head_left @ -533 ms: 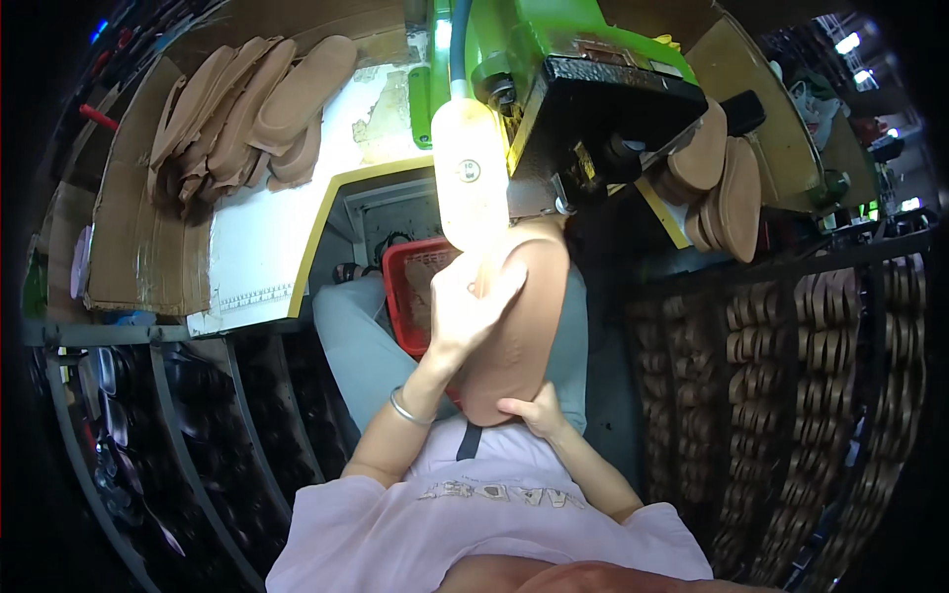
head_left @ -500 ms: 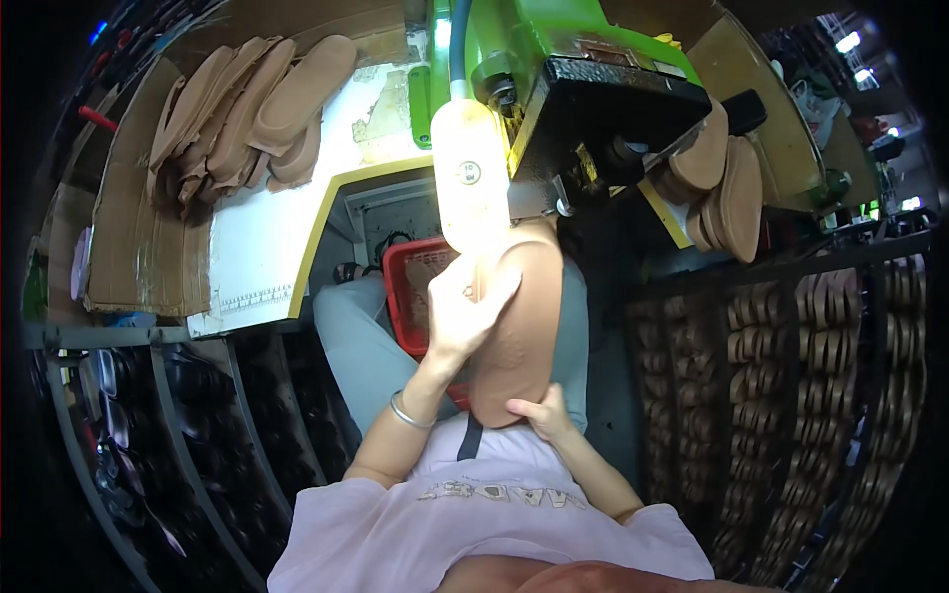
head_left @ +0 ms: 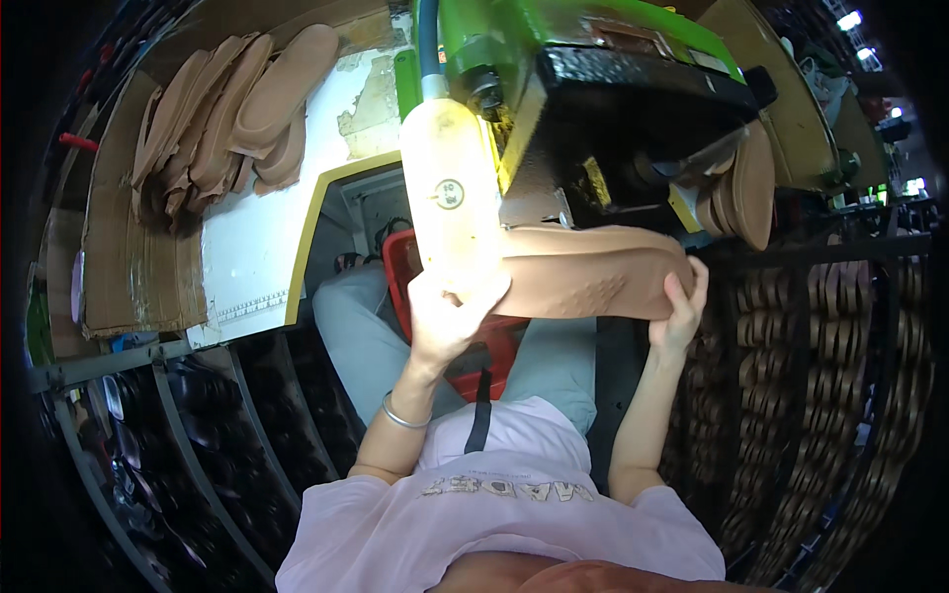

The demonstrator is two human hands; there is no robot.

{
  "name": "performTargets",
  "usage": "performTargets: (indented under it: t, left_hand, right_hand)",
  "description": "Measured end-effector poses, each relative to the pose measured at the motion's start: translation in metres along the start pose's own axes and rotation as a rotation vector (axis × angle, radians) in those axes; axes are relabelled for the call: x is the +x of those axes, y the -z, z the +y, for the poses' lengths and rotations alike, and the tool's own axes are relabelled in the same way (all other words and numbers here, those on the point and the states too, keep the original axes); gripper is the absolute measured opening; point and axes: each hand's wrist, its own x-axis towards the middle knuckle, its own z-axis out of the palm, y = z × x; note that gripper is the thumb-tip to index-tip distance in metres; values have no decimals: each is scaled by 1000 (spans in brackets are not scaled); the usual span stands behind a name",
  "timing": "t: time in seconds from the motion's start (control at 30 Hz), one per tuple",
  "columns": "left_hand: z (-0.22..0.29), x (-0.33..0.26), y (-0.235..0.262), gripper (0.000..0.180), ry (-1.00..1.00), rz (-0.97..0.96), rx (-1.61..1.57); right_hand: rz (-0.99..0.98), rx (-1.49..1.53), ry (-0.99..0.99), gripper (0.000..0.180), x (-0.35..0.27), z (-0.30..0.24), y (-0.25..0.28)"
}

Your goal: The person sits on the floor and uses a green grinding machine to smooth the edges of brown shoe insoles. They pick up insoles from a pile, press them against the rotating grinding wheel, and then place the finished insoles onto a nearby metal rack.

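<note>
A brown shoe sole (head_left: pixel 598 282) lies lengthwise across my lap area, held up between both hands, its bumpy face and one edge toward me. My left hand (head_left: pixel 450 321) grips its left end, with the fingers partly lost in the lamp's glare. Around the right end, my right hand (head_left: pixel 682 308) is closed, fingertips on the face and edge. The upper edge of the sole is close beneath a green and black machine (head_left: pixel 643 99); I cannot tell whether they touch. A bright lamp (head_left: pixel 450 188) hangs just above my left hand.
Brown soles (head_left: pixel 232 119) are piled on the white bench at left, beside a cardboard panel (head_left: pixel 138 257). More soles (head_left: pixel 746 188) stand right of the machine. Under the bench is a red basket (head_left: pixel 397 259). Racks of dark footwear (head_left: pixel 198 405) and brown soles (head_left: pixel 830 366) flank me.
The sole has swung from upright to crosswise. My right hand has moved up and right with its end, while my left has shifted slightly down and left.
</note>
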Motion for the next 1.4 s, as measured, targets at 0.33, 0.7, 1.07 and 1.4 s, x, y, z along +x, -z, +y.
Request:
performTargets:
  t: [0.33,0.7,1.07,1.4]
  left_hand:
    - [6,-36,81,37,193,205,-51]
    - [-30,-76,93,44,405,-297,79]
    - [-15,-3,-9,28,76,-30,25]
    - [-11,-7,-22,32,44,32,-85]
  right_hand:
    - [-387,30,-175,37,13,-7,-83]
    - [-588,-212,50,62,-9,-3,-165]
    - [-693,-325,-594,71,-117,52,-22]
    - [55,-8,-83,33,-12,-5,22]
